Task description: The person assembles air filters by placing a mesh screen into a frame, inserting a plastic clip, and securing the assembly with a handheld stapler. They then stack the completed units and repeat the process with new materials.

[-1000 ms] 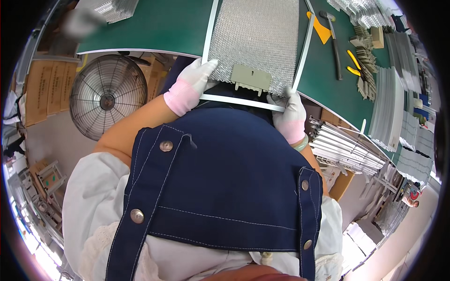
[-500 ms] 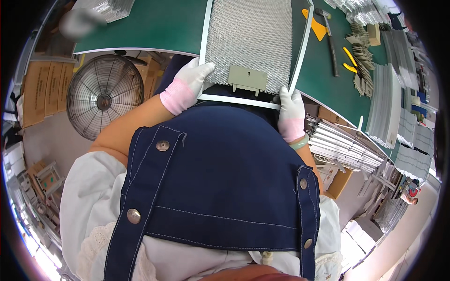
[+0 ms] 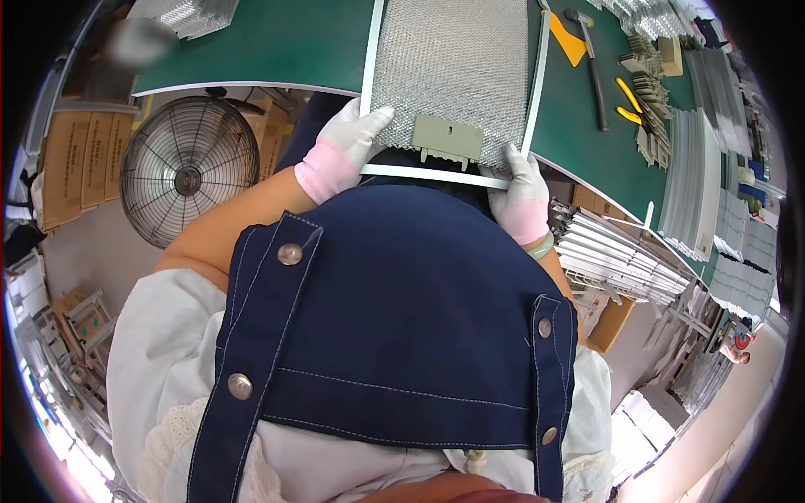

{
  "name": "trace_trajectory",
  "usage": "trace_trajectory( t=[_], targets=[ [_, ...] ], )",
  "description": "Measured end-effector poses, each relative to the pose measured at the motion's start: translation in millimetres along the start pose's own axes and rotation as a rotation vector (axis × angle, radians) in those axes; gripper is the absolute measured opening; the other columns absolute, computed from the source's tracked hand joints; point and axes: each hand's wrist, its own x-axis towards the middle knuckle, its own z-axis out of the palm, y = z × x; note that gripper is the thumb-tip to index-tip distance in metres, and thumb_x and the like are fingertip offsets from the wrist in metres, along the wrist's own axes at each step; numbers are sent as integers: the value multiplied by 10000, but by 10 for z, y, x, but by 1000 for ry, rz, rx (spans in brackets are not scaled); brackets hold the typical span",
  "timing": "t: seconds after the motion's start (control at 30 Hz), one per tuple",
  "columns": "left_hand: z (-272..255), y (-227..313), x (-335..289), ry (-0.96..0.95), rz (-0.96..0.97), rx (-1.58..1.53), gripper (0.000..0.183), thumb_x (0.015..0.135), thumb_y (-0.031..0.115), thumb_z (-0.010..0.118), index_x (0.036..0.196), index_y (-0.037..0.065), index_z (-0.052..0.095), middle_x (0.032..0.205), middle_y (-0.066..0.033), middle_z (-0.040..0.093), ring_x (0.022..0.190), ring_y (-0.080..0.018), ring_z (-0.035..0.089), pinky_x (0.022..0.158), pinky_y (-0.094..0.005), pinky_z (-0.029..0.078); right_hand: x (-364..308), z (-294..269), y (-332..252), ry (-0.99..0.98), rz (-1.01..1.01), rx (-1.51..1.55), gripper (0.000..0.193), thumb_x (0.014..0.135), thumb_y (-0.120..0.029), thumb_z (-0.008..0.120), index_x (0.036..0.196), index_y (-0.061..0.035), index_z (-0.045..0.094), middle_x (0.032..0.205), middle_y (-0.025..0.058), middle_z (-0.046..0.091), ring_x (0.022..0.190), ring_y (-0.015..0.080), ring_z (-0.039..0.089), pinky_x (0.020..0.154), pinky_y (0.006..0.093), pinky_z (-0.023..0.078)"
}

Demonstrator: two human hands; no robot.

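Observation:
A silver metal mesh panel (image 3: 453, 63) lies between the rails of a thin white frame (image 3: 432, 175), whose near end overhangs the table toward my body. My left hand (image 3: 348, 138), in a white glove with a pink cuff, closes round the left rail near the corner, thumb on the mesh edge. Gloved the same way, my right hand (image 3: 521, 189) grips the near right corner, thumb pointing up along the right rail. A grey-beige plastic piece with short prongs (image 3: 448, 138) sits on the mesh's near edge, between my hands. Fingers under the frame are hidden.
Right of the frame on the green table (image 3: 260, 46) lie an orange scraper (image 3: 570, 44), a hammer (image 3: 596, 80), yellow-handled pliers (image 3: 629, 101) and a pile of grey-beige pieces (image 3: 650, 105). A fan (image 3: 189, 172) stands at left; stacked white strips (image 3: 620, 251) are below the table's right side.
The frame's right rail has swung inward, narrowing the gap beside the mesh. The mesh and plastic piece have shifted slightly right and up; my right hand has moved with the corner.

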Motion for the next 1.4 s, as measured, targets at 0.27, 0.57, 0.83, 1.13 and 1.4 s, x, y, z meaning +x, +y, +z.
trace_trajectory(
  t=[0.27,0.57,0.83,1.13,1.4],
  targets=[
    [67,118,-62,-23,58,4,339,943,136,549,1230,-34,490,1160,-110,593,1083,-178,572,984,-343,460,85,-57,8,53,146,73,178,933,-174,577,1055,-44,577,1012,88,574,969,242,571,862,477,499],
    [-149,139,125,135,-166,90,231,913,161,606,1064,-12,632,1011,-91,671,933,-197,657,870,-348,545,-20,69,-5,-151,198,-36,221,966,-189,614,1150,-97,532,1052,43,581,920,219,601,831,476,527],
    [-232,249,-92,-141,-7,137,341,963,199,588,1217,-28,583,1118,-102,664,1017,-168,646,907,-299,518,35,11,74,-42,202,52,190,970,-153,596,1137,-73,549,1047,66,602,930,231,617,796,462,534],
    [-120,290,-94,65,-162,99,275,959,144,602,1179,-20,593,1137,-108,647,1078,-185,638,930,-327,537,15,44,20,-208,332,-11,173,979,-116,557,1128,-28,547,1086,123,606,989,269,649,842,490,583],
    [-318,168,-11,-185,-145,-68,286,965,136,583,1205,-18,569,1135,-108,651,1045,-202,657,915,-343,547,3,86,114,-86,209,64,168,968,-87,561,1122,-19,553,1070,118,609,970,267,638,851,505,555]
  ],
)
